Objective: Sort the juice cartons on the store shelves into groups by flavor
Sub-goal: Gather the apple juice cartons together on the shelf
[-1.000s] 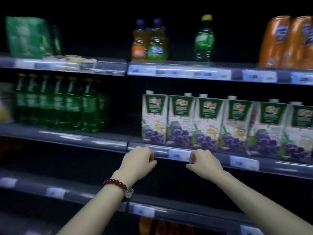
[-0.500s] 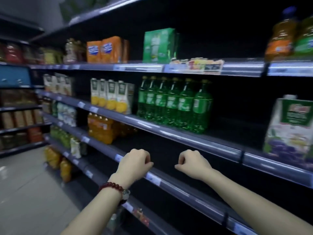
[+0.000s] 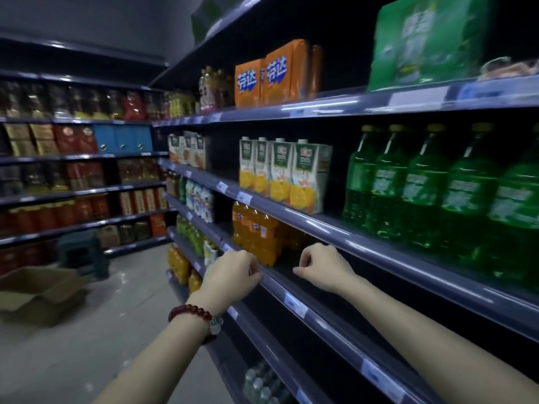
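- Now, head view: both your hands are curled and hold nothing, left hand [image 3: 233, 272] and right hand [image 3: 323, 266] hovering at the front edge of a lower shelf [image 3: 294, 301]; grab from here and you risk knocking the orange soda bottles [image 3: 256, 231].
- The orange juice cartons [image 3: 284, 174] stand upright in a tight row at the shelf edge above, white with green tops; a second carton group [image 3: 188, 151] farther left is too blurred to identify by flavor.

Four orange juice cartons [image 3: 284, 174] in a row, five green bottles [image 3: 437, 188] beside them, two orange boxes [image 3: 269, 77] above, one cardboard box [image 3: 38, 293].
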{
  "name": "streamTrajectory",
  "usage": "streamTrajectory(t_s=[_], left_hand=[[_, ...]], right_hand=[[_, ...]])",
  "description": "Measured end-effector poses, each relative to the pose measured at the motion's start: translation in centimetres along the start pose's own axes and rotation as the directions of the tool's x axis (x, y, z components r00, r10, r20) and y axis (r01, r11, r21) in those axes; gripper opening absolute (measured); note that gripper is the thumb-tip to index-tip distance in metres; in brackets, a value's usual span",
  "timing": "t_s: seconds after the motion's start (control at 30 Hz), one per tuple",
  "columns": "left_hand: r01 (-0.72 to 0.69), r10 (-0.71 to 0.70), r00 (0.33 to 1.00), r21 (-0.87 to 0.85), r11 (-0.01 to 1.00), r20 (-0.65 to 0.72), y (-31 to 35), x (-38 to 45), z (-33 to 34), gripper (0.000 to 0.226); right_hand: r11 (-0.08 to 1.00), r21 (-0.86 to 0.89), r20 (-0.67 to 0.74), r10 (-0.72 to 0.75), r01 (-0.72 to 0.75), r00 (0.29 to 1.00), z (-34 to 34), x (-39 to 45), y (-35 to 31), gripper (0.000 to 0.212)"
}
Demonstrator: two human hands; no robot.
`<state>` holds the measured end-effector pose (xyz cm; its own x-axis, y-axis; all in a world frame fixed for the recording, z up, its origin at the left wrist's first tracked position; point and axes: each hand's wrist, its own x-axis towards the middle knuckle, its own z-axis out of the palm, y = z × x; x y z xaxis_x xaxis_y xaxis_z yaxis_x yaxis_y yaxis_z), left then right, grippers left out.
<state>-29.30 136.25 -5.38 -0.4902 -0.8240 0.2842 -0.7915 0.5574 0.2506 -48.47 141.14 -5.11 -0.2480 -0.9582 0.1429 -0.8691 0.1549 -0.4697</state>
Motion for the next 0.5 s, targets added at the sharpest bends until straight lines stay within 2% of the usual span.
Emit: streamTrajectory(t_s=[0.3,0.5], left_hand=[[0.134,-0.132,0.99,0.032,0.991,-0.041,-12.6,8.9,-1.0,0.017],[0.188,-0.189,0.982,-0.053,0.981,-0.011,-23.1,15.4,-1.2,0.018]], right_hand=[[0.996,0.011,0.047,-0.093,0.092,0.995,7.0,15.1,-6.3,0.018],[0.994,-0.002,0.088,-0.112,0.113,0.99,13.0,25.0,-12.1,0.014]])
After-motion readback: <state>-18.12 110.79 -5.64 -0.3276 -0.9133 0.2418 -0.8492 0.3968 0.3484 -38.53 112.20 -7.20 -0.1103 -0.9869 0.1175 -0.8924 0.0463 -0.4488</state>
